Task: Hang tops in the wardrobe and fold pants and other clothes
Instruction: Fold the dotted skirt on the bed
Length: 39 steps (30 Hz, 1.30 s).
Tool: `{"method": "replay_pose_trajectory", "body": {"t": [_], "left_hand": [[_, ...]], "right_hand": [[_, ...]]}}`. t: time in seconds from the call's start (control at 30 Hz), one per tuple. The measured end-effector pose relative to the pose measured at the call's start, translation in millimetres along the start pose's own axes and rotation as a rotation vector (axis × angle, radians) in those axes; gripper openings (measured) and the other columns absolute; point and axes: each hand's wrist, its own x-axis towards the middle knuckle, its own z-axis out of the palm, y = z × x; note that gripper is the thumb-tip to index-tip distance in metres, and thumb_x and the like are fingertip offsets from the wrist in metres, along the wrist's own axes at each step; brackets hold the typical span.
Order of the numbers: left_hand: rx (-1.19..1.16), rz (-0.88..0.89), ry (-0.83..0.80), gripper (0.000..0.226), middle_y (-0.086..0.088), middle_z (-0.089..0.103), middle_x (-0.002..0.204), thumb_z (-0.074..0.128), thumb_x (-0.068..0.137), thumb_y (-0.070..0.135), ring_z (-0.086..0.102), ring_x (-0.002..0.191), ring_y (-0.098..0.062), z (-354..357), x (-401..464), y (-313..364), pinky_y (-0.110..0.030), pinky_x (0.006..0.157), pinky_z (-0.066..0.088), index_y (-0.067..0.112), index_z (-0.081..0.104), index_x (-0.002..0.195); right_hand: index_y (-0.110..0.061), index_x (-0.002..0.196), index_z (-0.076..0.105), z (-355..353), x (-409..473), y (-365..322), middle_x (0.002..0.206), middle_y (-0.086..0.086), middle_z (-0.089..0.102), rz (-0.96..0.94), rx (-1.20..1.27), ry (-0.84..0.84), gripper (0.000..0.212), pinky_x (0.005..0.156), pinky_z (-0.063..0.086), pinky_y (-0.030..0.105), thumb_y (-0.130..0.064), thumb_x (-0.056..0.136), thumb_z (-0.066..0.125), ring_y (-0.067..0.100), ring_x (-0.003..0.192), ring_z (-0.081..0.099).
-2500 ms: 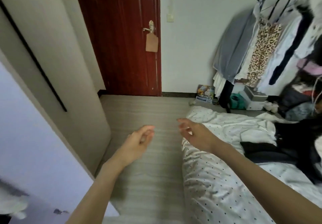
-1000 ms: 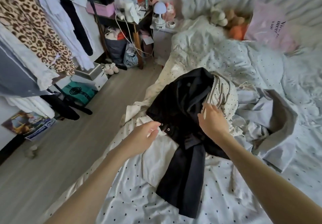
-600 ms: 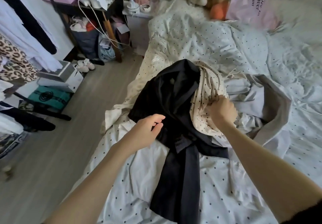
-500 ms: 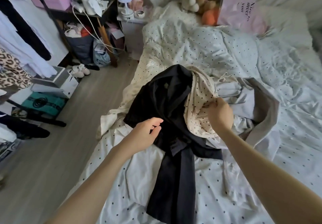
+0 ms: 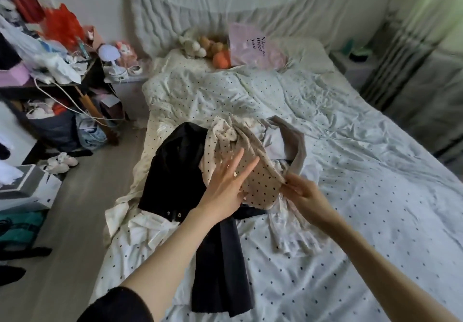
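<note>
Two hands at cream dotted garment: right hand pinching edge, left hand splayed; black jacket beside.

"Nice to meet you" on pink pillow at bed head

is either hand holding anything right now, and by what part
The right hand pinches the cream polka-dot garment by its lower right edge. The left hand holds nothing, fingers straight over the same garment.
</note>
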Motion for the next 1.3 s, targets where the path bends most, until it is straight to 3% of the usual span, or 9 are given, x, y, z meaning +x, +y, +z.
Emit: {"method": "replay_pose_trajectory", "body": {"t": [0.1, 0.23, 0.3, 0.43, 0.57, 0.7, 0.8, 1.0, 1.3], "left_hand": [[0.077, 0.107, -0.028, 0.06, 0.004, 0.012, 0.158, 0.053, 0.086, -0.008, -0.001, 0.146, -0.017, 10.3, -3.1, 21.8, -0.037, 0.119, 0.002, 0.022, 0.043, 0.138], [-0.107, 0.013, -0.05, 0.049, 0.0, 0.062, 0.126, 0.049, 0.085, -0.007, 0.046, 0.126, -0.017, 26.0, -25.4, 45.7, -0.028, 0.114, 0.015, 0.021, 0.06, 0.124], [-0.114, -0.036, -0.054, 0.039, -0.002, 0.067, 0.114, 0.049, 0.087, 0.0, 0.051, 0.118, -0.021, 30.3, -38.7, 51.6, -0.025, 0.099, 0.035, 0.021, 0.065, 0.116], [-0.152, 0.019, -0.095, 0.02, 0.007, 0.07, 0.089, 0.055, 0.086, 0.015, 0.062, 0.085, -0.014, 19.3, -66.5, 62.8, -0.017, 0.064, 0.034, 0.027, 0.069, 0.094], [-0.217, 0.078, 0.048, 0.014, 0.015, 0.067, 0.086, 0.061, 0.083, 0.012, 0.052, 0.075, -0.002, -9.0, -75.6, 73.1, -0.011, 0.062, 0.034, 0.022, 0.07, 0.09], [-0.307, -0.018, 0.115, 0.022, 0.007, 0.07, 0.096, 0.063, 0.08, 0.005, 0.062, 0.091, -0.012, -49.0, -73.5, 70.6, -0.026, 0.082, 0.048, 0.014, 0.072, 0.097], [-0.203, 0.021, -0.101, 0.02, 0.008, 0.071, 0.094, 0.064, 0.08, 0.016, 0.062, 0.089, -0.011, -60.5, -76.5, 75.3, -0.027, 0.082, 0.048, 0.024, 0.074, 0.095], [-0.169, -0.062, -0.493, 0.02, 0.013, 0.069, 0.105, 0.064, 0.085, 0.026, 0.057, 0.09, 0.002, -21.4, -94.5, 68.3, -0.014, 0.082, 0.042, 0.028, 0.072, 0.104], [-0.14, -0.216, -0.328, 0.028, 0.009, 0.061, 0.122, 0.051, 0.095, 0.025, 0.054, 0.111, -0.009, -2.0, -72.6, 26.1, -0.027, 0.095, 0.043, 0.028, 0.062, 0.12]], "right_hand": [[-0.012, 0.088, 0.064, -19.8, -37.0, -3.6, 0.077, -0.006, 0.061, 0.008, -0.034, -0.15, 0.015, 0.065, 0.043, 0.011, -0.007, 0.094, 0.051, -0.007, 0.068, 0.054], [-0.018, 0.086, 0.068, -26.4, -69.2, 15.6, 0.082, -0.007, 0.067, 0.104, -0.07, -0.091, 0.015, 0.078, 0.053, 0.025, -0.009, 0.091, 0.057, 0.007, 0.081, 0.065], [-0.011, 0.086, 0.068, -24.1, -75.0, 25.6, 0.082, 0.004, 0.068, 0.17, -0.141, -0.041, 0.014, 0.077, 0.054, 0.034, -0.011, 0.093, 0.055, 0.02, 0.075, 0.065], [-0.002, 0.107, 0.066, -7.6, -64.2, 30.3, 0.103, 0.013, 0.068, 0.358, -0.08, -0.052, 0.045, 0.059, 0.044, 0.011, -0.037, 0.098, 0.04, 0.011, 0.076, 0.062], [-0.02, 0.111, 0.064, 12.7, -51.2, 25.6, 0.104, 0.004, 0.067, 0.543, 0.396, -0.175, 0.059, 0.076, 0.051, 0.031, -0.066, 0.088, 0.036, 0.018, 0.09, 0.065], [-0.016, 0.121, 0.062, 20.1, -44.3, 16.3, 0.11, 0.002, 0.07, 0.494, 0.436, -0.099, 0.093, 0.095, 0.049, 0.042, -0.083, 0.057, 0.051, 0.018, 0.101, 0.066], [-0.013, 0.12, 0.062, 9.8, -38.1, 9.3, 0.114, -0.001, 0.066, 0.468, 0.289, -0.106, 0.092, 0.092, 0.049, 0.037, -0.08, 0.057, 0.053, 0.019, 0.106, 0.061], [-0.022, 0.097, 0.064, 33.8, -55.6, 30.4, 0.11, 0.002, 0.068, 0.601, 0.17, -0.326, 0.019, 0.091, 0.049, 0.041, -0.038, 0.09, 0.058, 0.021, 0.095, 0.064], [0.003, 0.115, 0.06, 33.5, -36.9, 67.6, 0.112, 0.02, 0.064, 0.607, 0.055, -0.117, 0.034, 0.053, 0.037, 0.016, -0.024, 0.098, 0.048, 0.017, 0.079, 0.055]]}}
